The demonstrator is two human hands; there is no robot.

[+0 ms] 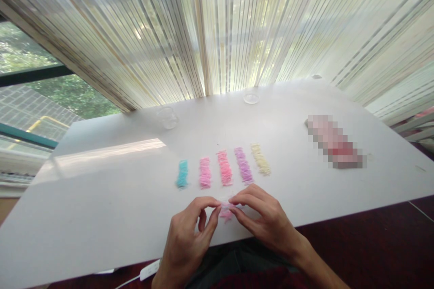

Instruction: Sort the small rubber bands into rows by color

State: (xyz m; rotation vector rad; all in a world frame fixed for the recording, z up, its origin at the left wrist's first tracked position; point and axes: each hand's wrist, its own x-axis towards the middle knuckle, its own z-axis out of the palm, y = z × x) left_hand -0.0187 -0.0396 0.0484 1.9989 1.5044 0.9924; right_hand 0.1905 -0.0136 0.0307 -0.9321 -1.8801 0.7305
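Note:
My left hand (190,225) and my right hand (266,212) meet near the front edge of the white table. Thumb and forefinger of each are pinched together, with a thin pale violet strand (225,206) between them. Just under the fingertips lies a small pink heap (226,216) of similar pieces, partly covered. Beyond the hands run neat rows of short thin pieces: turquoise (182,174), pink (205,173), coral pink (224,168), purple (243,165) and pale yellow (261,159). The exact kind of piece is too small to make out.
A clear round container (167,118) stands at the back left, and a clear round lid (251,99) lies near the curtain (217,31). To the right is a pixelated pinkish object (334,142). A white power strip (150,269) shows below the table's (101,216) front edge.

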